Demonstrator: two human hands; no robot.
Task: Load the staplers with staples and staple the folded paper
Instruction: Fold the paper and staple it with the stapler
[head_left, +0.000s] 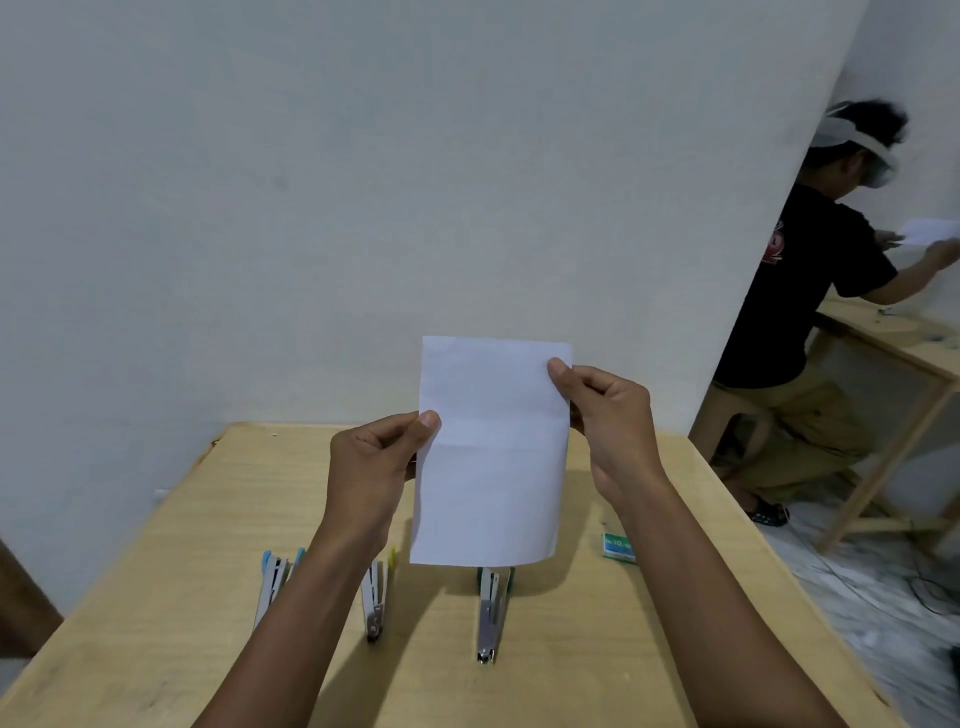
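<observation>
I hold a white sheet of paper (491, 452) upright above the wooden table (171, 571), with a faint crease across its middle. My left hand (374, 467) pinches its left edge and my right hand (608, 410) pinches its right edge higher up. Three staplers lie opened on the table below: a blue one (272, 582) on the left, partly behind my left forearm, a yellow one (375, 603) in the middle, and a green one (491, 613) under the paper's lower edge. A small green staple box (618, 548) lies to the right.
A white wall stands close behind the table. At the right, another person in a black shirt works at a second wooden table (893, 343). The floor drops away past my table's right edge.
</observation>
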